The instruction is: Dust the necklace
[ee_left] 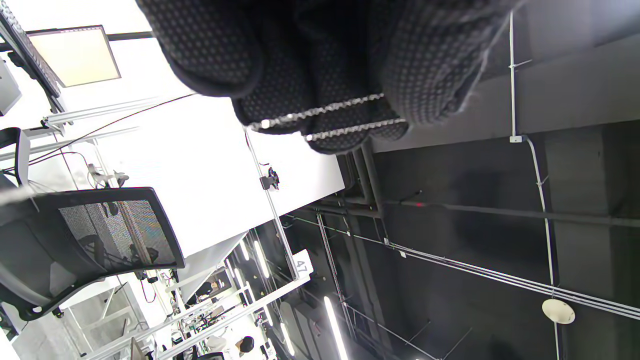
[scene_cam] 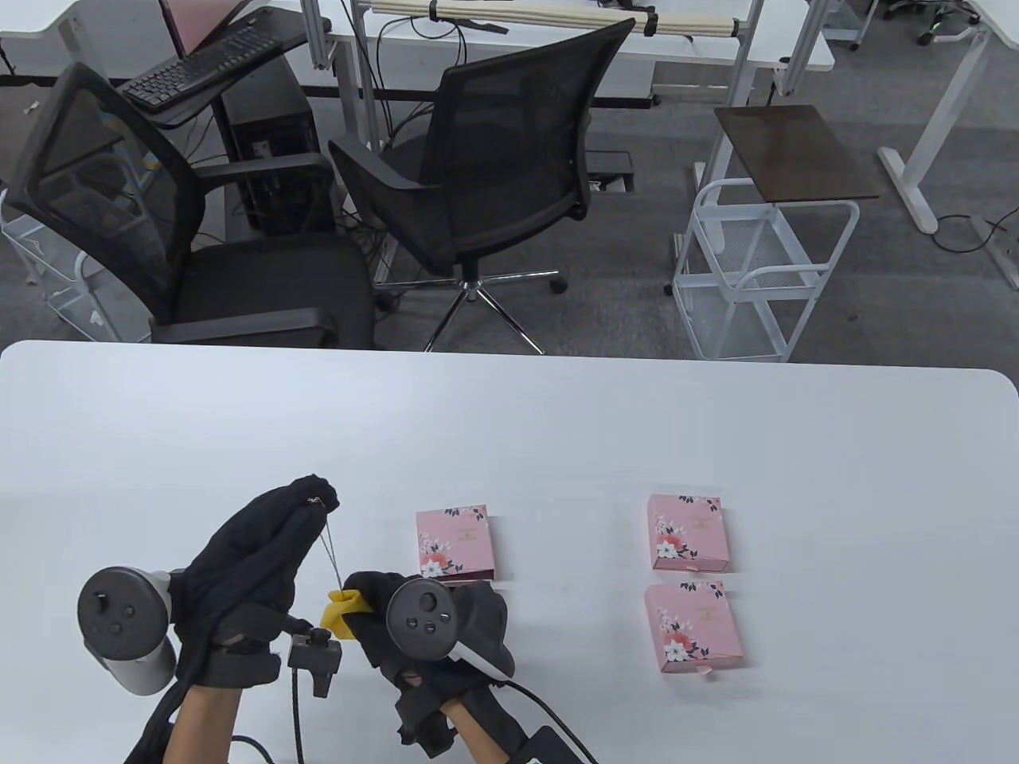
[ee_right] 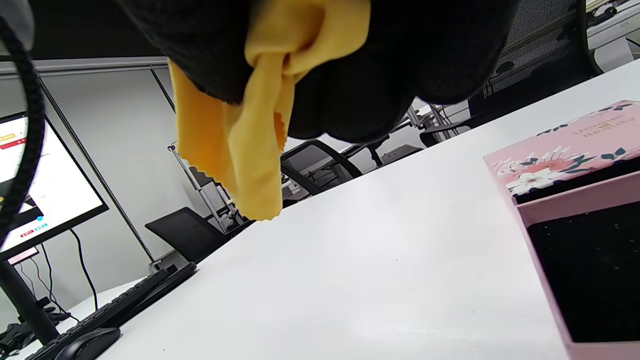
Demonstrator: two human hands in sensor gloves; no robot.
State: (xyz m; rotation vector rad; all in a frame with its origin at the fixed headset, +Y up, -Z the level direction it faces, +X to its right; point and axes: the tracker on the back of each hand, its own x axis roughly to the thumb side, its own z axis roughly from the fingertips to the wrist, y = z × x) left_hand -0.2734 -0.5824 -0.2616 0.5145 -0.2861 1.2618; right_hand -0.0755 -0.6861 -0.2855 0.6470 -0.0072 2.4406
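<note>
Meanwhile, the left hand (scene_cam: 263,549) is pinching the necklace (scene_cam: 328,549) at its raised fingertips, the chain hanging taut above the table (scene_cam: 557,430) to the right hand (scene_cam: 422,621), which is clenching a yellow cloth (scene_cam: 344,613) around its lower end.

My table view looks down from above the near edge of the white table (scene_cam: 557,430), facing the chairs beyond. The left wrist camera lies on its side, aimed at the ceiling. The right wrist camera sits low, close over the tabletop — sharing the pink box (ee_right: 575,200) with the overhead.
</note>
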